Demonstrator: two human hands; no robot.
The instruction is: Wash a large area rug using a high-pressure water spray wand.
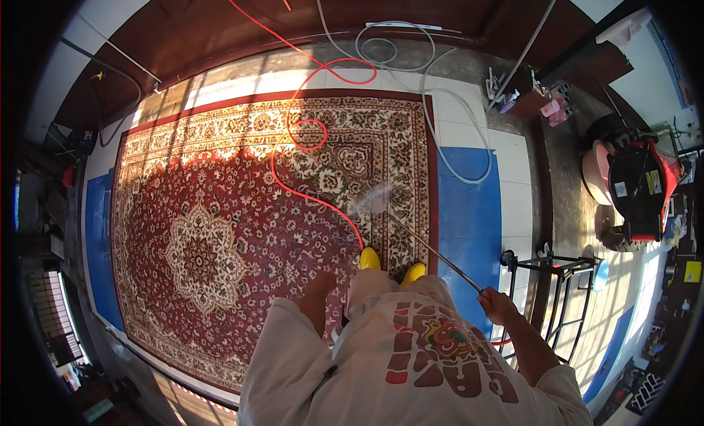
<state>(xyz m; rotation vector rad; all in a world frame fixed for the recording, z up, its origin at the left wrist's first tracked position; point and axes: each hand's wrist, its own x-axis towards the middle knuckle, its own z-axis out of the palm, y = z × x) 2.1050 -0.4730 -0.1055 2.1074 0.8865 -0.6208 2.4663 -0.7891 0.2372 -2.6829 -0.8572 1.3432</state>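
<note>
My right hand (497, 306) is closed around the grip of a long, thin spray wand (440, 257), out to my right. The wand slants forward and left, and a whitish spray (372, 200) shows at its far end over the patterned border of a red rug (257, 221). Low in front of my body, my left hand (323, 284) hangs above the rug; its fingers are too indistinct to read. My yellow boots (370, 259) stand at the rug's right side. A red hose (315, 197) winds over the rug to the left boot.
Blue floor areas (469, 206) flank the rug, with white tiles around. A grey hose (477, 178) loops at the far right. To the right are a black metal frame (565, 263) and a red-and-black wheeled machine (642, 180). Bottles (506, 100) stand by the far wall.
</note>
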